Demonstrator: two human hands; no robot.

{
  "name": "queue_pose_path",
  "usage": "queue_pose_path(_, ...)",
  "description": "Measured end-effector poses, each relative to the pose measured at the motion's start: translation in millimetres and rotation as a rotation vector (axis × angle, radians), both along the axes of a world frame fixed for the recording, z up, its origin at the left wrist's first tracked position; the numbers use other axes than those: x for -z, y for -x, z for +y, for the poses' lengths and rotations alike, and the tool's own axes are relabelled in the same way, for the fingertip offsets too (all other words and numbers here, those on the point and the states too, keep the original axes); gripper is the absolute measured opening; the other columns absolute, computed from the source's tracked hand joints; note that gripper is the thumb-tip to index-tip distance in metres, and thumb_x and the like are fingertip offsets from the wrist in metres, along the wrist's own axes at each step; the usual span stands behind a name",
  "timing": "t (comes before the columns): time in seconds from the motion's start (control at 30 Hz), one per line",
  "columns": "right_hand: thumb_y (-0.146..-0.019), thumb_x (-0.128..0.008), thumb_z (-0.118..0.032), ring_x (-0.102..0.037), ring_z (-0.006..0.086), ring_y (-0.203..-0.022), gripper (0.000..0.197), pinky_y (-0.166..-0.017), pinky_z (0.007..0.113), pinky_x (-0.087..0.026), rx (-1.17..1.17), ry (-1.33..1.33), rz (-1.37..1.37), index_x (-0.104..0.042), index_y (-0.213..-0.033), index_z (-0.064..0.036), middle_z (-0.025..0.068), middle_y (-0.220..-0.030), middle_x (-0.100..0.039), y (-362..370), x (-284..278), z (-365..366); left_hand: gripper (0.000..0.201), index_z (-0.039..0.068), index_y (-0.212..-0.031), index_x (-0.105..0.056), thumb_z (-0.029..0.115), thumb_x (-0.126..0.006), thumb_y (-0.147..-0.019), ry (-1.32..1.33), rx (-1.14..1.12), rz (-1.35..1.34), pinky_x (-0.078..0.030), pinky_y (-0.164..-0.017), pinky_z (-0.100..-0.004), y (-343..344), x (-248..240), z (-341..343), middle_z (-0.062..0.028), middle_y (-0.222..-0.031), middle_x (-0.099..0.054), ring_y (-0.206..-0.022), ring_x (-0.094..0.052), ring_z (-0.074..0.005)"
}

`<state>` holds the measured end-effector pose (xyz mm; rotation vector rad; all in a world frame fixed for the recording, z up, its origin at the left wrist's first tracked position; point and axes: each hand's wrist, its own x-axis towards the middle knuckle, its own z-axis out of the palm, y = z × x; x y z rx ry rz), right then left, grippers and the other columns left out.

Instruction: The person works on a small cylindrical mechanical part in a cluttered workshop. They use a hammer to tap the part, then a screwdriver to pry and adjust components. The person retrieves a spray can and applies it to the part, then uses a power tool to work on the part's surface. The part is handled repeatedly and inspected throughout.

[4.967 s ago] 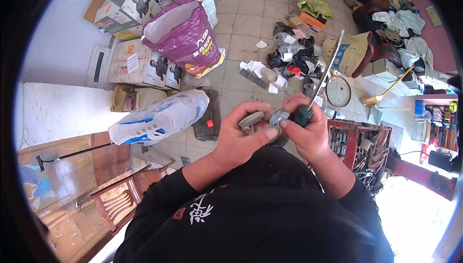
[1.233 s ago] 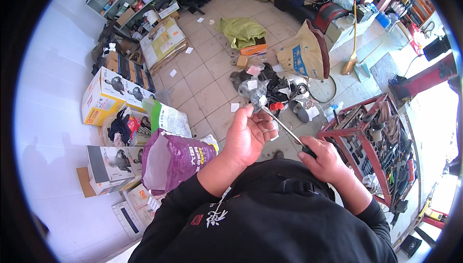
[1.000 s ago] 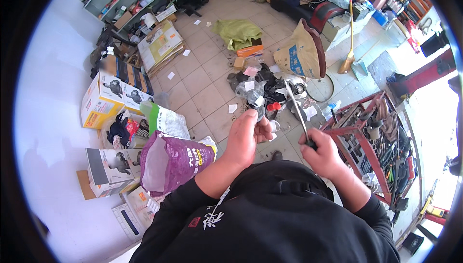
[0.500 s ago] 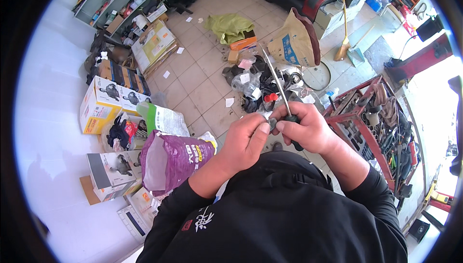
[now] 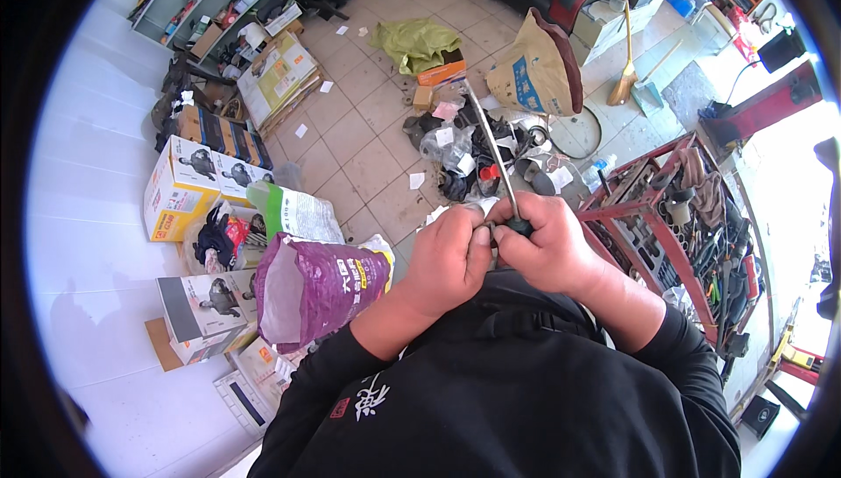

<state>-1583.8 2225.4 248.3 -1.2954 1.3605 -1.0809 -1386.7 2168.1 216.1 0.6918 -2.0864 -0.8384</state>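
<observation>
My right hand [image 5: 550, 250] grips the dark handle of a long screwdriver [image 5: 491, 147], whose metal shaft points up and away from me. My left hand [image 5: 448, 259] is pressed against the right one, fingers closed around a small grey part that is almost wholly hidden between the two hands. Both hands are held close in front of my chest, above the tiled floor.
A pile of dark parts and paper scraps [image 5: 477, 149] lies on the floor ahead. An open purple sack [image 5: 315, 281] stands at my left, cardboard boxes [image 5: 188, 184] beyond it. A red tool rack [image 5: 692, 233] is at the right, a brown sack [image 5: 539, 70] and broom [image 5: 626, 49] farther off.
My hands were apart a second ago, the screwdriver slanting between them. They have since come together at chest height, and the shaft now points up and forward.
</observation>
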Motion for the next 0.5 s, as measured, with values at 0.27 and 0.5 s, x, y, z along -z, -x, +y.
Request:
queue_pose_path(0.27, -0.089, -0.072, -0.005, -0.074, 0.0408, -0.078, 0.019, -0.072, 0.045, -0.059, 0.037, 0.368, 0.184, -0.072, -0.107, 0.0020, 0.0187, -0.086, -0.073, 4.8, -1.0, -3.6, 0.014, 0.000, -0.109, -0.062, 0.011, -0.070, -0.107, -0.174, 0.031, 0.088, -0.055, -0.065, -0.0408, -0.8, -1.7, 0.0, -0.0158, -0.087, -0.068, -0.071, -0.071, -0.0315)
queue_pose_path(0.5, -0.090, -0.074, -0.006, -0.076, 0.0406, -0.087, 0.022, -0.079, 0.045, -0.060, -0.058, 0.354, 0.249, -0.074, -0.111, 0.0033, 0.0196, -0.095, -0.075, 19.9, 26.3, -3.3, 0.020, 0.001, -0.118, -0.063, 0.014, -0.074, -0.108, -0.410, 0.103, 0.101, -0.059, -0.072, -0.0373, -9.6, 16.3, 1.9, -0.0138, -0.090, -0.070, -0.080, -0.078, -0.0233)
